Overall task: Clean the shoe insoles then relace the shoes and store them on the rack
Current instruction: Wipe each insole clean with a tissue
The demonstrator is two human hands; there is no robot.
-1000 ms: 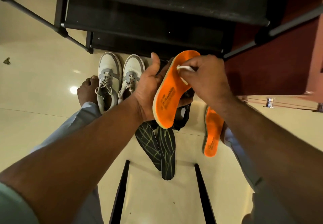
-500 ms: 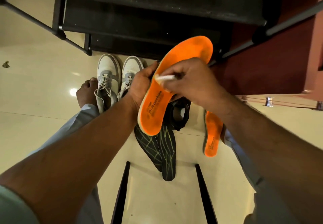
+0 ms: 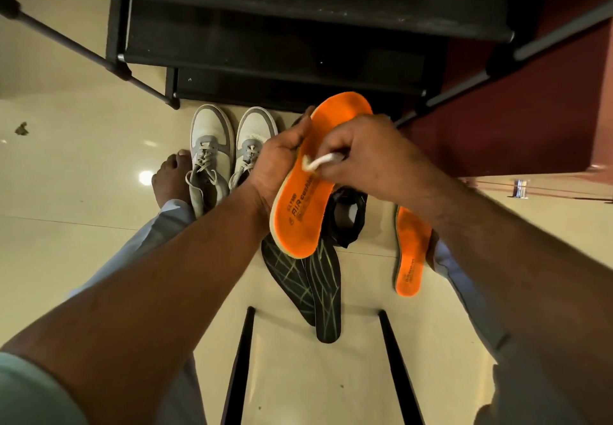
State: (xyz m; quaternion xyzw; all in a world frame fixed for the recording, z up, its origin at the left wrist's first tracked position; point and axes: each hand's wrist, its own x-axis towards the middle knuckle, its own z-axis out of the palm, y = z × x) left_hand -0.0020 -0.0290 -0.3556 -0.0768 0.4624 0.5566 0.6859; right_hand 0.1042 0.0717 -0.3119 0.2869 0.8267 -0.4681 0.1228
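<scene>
The orange insole (image 3: 306, 189) is up in the air in front of me, above the floor (image 3: 83, 146), printed face toward the camera, toe end pointing at the rack (image 3: 265, 43). My left hand (image 3: 275, 162) holds it by its left edge, thumb over the rim and fingers curled behind it. My right hand (image 3: 371, 156) pinches a small white wipe (image 3: 320, 162) between closed fingers and presses it onto the middle of the insole.

As I judge it, the main risk is the grip: the insole is held along one edge only, so a firm scrub could bend it or twist it out of my left hand. It would then land on the black insoles (image 3: 315, 278) lying directly below. The wipe is small and could slide out of the pinch. The heel end looks unreached, so I might miss it. The second orange insole (image 3: 409, 258) lies on the floor close against my right leg and could get stepped on. The grey shoes (image 3: 229, 149) stand at the rack's foot, beside my bare foot (image 3: 170, 175).
</scene>
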